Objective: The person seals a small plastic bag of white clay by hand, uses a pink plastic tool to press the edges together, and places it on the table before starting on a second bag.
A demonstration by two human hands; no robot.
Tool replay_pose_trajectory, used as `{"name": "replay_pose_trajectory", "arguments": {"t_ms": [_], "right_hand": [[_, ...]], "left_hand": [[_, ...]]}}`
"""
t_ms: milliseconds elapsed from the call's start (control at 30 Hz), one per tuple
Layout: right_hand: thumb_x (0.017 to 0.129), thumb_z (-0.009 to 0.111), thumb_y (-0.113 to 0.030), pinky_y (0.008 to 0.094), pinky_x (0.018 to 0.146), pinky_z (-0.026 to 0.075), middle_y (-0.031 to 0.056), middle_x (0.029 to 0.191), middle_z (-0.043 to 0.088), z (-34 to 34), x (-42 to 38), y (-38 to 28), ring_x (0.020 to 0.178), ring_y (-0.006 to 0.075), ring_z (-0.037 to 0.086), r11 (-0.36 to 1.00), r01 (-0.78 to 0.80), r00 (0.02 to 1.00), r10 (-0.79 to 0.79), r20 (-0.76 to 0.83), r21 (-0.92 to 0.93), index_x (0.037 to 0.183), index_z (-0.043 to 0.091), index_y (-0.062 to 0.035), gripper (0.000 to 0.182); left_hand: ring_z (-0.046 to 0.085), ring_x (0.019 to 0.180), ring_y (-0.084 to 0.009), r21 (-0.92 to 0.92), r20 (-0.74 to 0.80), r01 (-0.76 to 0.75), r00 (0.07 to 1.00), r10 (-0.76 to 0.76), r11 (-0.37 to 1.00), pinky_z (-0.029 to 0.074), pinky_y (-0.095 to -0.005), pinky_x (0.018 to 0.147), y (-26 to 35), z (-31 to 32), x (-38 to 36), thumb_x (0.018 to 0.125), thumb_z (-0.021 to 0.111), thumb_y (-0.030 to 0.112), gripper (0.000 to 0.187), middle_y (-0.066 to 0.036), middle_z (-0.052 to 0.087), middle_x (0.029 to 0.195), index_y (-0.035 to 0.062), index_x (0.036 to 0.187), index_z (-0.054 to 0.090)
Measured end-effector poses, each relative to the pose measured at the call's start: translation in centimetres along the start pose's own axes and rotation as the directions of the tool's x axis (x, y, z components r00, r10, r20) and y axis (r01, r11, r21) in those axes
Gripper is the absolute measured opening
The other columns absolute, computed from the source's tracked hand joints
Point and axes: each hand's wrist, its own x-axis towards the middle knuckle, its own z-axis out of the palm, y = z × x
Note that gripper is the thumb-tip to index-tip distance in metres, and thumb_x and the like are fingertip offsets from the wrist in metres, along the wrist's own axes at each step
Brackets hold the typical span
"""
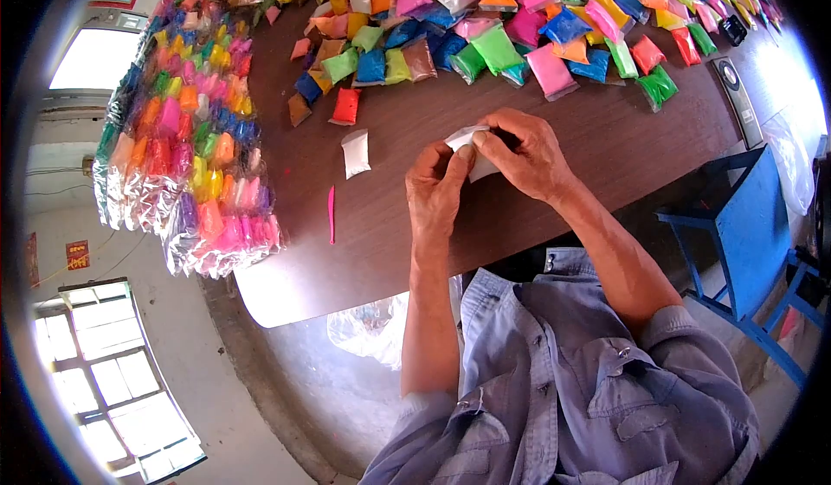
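Above the brown table, both hands hold a small white packet (pixel 481 167) between them. My left hand (pixel 435 182) pinches its left edge with thumb and fingers. My right hand (pixel 530 152) grips the top and right side, fingers curled over it; part of the packet is hidden behind the fingers. To the left of my hands lies another white packet (pixel 356 154), flat on the table. A thin pink strip (pixel 331 214) rests below it, and a red packet (pixel 344 106) lies above it.
A large heap of coloured packets (pixel 495 50) covers the table's far side. Strips of bagged coloured packets (pixel 208 156) hang over its left edge. A metal-coloured long object (pixel 736 96) lies at the right, near a blue stool (pixel 751 234). The brown tabletop (pixel 299 269) ends close to my body.
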Motion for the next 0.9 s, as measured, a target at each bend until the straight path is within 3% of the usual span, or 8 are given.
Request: {"name": "replay_pose_trajectory", "arguments": {"t_ms": [33, 100, 233, 333, 400, 733, 800, 900], "right_hand": [[0.099, 0.070, -0.017, 0.0313, 0.061, 0.046, 0.0067, 0.081, 0.063, 0.0, 0.0, 0.1, 0.068, 0.0118, 0.057, 1.000, -0.001, 1.000, 0.001, -0.001, 0.000, 0.102, 0.072, 0.0010, 0.019], [0.097, 0.069, -0.024, 0.0367, 0.061, 0.052, 0.0118, 0.085, 0.069, 0.1, 0.0, 0.3, 0.071, 0.0217, 0.066, 1.000, 0.011, 1.000, -0.011, -0.009, -0.012, 0.099, 0.073, -0.0012, 0.023], [0.097, 0.070, -0.023, 0.0370, 0.064, 0.054, 0.0125, 0.087, 0.071, 0.2, 0.0, 0.1, 0.073, 0.0222, 0.068, 1.000, -0.001, 1.000, 0.000, -0.008, -0.013, 0.100, 0.074, -0.0011, 0.023], [0.099, 0.070, -0.018, 0.0317, 0.063, 0.048, 0.0077, 0.085, 0.067, 0.2, -0.1, 0.0, 0.071, 0.0146, 0.060, 0.999, 0.029, 1.000, -0.029, -0.009, -0.013, 0.101, 0.072, 0.0004, 0.019], [0.096, 0.071, -0.023, 0.0363, 0.065, 0.055, 0.0131, 0.090, 0.072, 0.0, 0.1, 0.0, 0.076, 0.0236, 0.070, 0.999, 0.034, 0.999, -0.034, -0.001, -0.034, 0.100, 0.074, -0.0011, 0.022], [0.095, 0.073, -0.017, 0.0381, 0.066, 0.055, 0.0115, 0.090, 0.072, 0.1, 0.0, 0.1, 0.076, 0.0246, 0.071, 0.999, 0.026, 0.999, -0.026, 0.033, -0.022, 0.097, 0.075, -0.0026, 0.015], [0.097, 0.072, -0.013, 0.0318, 0.061, 0.049, 0.0086, 0.087, 0.067, 0.3, 0.0, 0.4, 0.071, 0.0166, 0.062, 0.994, 0.099, 0.995, -0.099, 0.018, -0.046, 0.099, 0.071, 0.0002, 0.013], [0.098, 0.071, -0.013, 0.0323, 0.062, 0.050, 0.0090, 0.088, 0.068, 0.4, 0.0, 0.1, 0.073, 0.0170, 0.063, 0.994, 0.091, 0.996, -0.090, 0.009, -0.062, 0.100, 0.071, 0.0002, 0.014]], "left_hand": [[0.055, 0.078, -0.0034, -0.028, -0.007, 0.027, 1.000, -0.027, 0.999, 0.044, -0.0209, 0.068, 0.2, 0.1, -0.1, 0.102, 0.076, 0.019, 0.018, 0.004, 0.067, 0.086, 0.0013, 0.104, 0.076], [0.057, 0.081, -0.0039, -0.049, -0.012, -0.002, 1.000, 0.001, 0.999, 0.046, -0.0208, 0.071, -0.3, 0.0, 0.0, 0.102, 0.076, 0.018, 0.018, 0.003, 0.069, 0.089, 0.0010, 0.108, 0.076], [0.060, 0.085, -0.0048, -0.068, -0.033, -0.049, 0.998, 0.047, 0.996, 0.049, -0.0211, 0.075, -1.0, -0.1, 0.2, 0.104, 0.074, 0.017, 0.020, 0.001, 0.072, 0.094, -0.0001, 0.114, 0.077], [0.060, 0.085, -0.0045, -0.087, -0.033, -0.039, 0.999, 0.036, 0.995, 0.049, -0.0211, 0.075, -1.2, -0.2, 0.2, 0.104, 0.074, 0.017, 0.021, 0.002, 0.072, 0.093, -0.0007, 0.114, 0.076], [0.060, 0.085, -0.0045, -0.100, -0.028, -0.049, 0.999, 0.046, 0.994, 0.049, -0.0213, 0.075, -1.2, -0.2, 0.3, 0.104, 0.074, 0.017, 0.021, 0.002, 0.071, 0.093, -0.0008, 0.114, 0.076], [0.058, 0.083, -0.0062, 0.066, -0.053, -0.083, 0.995, 0.086, 0.994, 0.047, -0.0231, 0.073, -1.1, -0.2, 0.1, 0.104, 0.073, 0.019, 0.023, 0.000, 0.071, 0.091, -0.0022, 0.111, 0.076], [0.058, 0.083, -0.0062, 0.057, -0.063, -0.086, 0.994, 0.090, 0.995, 0.047, -0.0231, 0.073, -1.3, -0.1, 0.2, 0.104, 0.073, 0.019, 0.023, 0.001, 0.071, 0.090, -0.0022, 0.111, 0.077], [0.058, 0.083, -0.0062, 0.051, -0.069, -0.108, 0.991, 0.111, 0.993, 0.047, -0.0233, 0.073, -1.5, -0.1, 0.3, 0.104, 0.073, 0.019, 0.022, 0.001, 0.070, 0.090, -0.0021, 0.111, 0.077]]}}
